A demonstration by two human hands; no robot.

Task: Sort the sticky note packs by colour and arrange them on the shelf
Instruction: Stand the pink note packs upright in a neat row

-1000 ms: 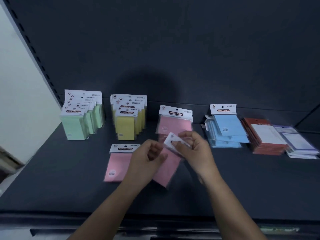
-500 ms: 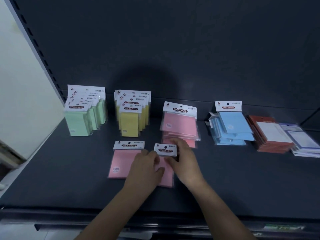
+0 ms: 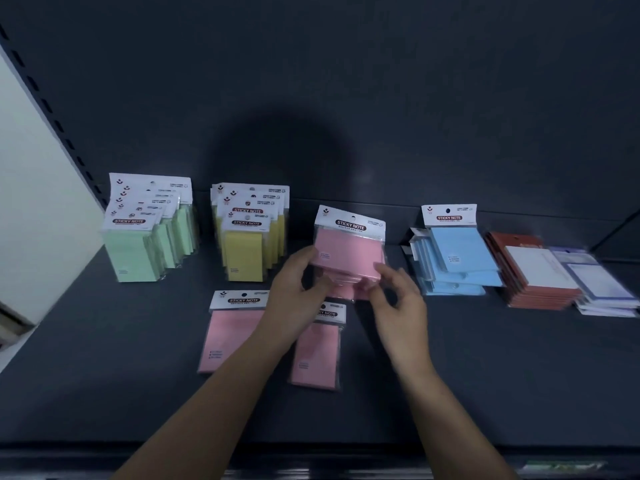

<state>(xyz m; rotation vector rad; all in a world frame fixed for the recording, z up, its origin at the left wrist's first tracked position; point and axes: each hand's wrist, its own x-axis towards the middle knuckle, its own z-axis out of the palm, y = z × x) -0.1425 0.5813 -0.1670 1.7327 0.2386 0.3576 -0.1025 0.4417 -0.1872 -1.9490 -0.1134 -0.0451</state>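
A pile of pink sticky note packs (image 3: 348, 249) stands mid-shelf. My left hand (image 3: 294, 289) grips the pile's left lower corner. My right hand (image 3: 398, 303) touches its right lower corner with thumb and forefinger. Two more pink packs lie flat nearer me, one on the left (image 3: 230, 332) and one (image 3: 317, 351) partly under my left wrist. Green packs (image 3: 138, 237) stand in a row at the far left, with yellow packs (image 3: 247, 233) beside them. Blue packs (image 3: 457, 254) are piled to the right of the pink pile.
A red-edged stack of notepads (image 3: 533, 275) and a white-and-purple stack (image 3: 602, 289) lie at the far right. The dark shelf (image 3: 104, 375) has a back panel behind the packs and a front lip near me. A pale wall stands on the left.
My hands have left the flat pink pack near the front. Both have reached back to the pink pile and taken hold of its lower corners.
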